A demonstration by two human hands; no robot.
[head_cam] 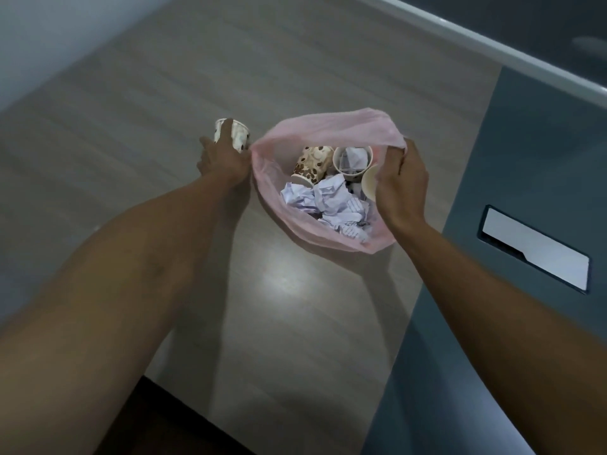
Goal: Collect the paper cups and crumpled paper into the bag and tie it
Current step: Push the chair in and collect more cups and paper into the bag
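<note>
Fingers [226,131] of the left hand [221,156] curl around a paper cup [237,134] printed with brown coffee beans, gripping it just beside the left edge of the pink plastic bag [295,221]. The cup lies outside the bag mouth, close over the wooden tabletop [147,93]; whether it touches the surface cannot be determined.

Right hand [402,185] grips the right side of the bag rim, its fingers curled over the plastic and holding the mouth wide open. A cream-coloured cup edge [368,185] shows just beside the right palm, inside the bag.

Bag contents:
- a bean-printed cup [312,164] lying on its side at the far left;
- an upright cup [353,159] with paper stuffed inside it;
- crumpled white paper [328,200] filling the near half.

To the right, the tabletop adjoins a grey-blue surface [525,165] with a white rectangular panel [535,247] set into it.
</note>
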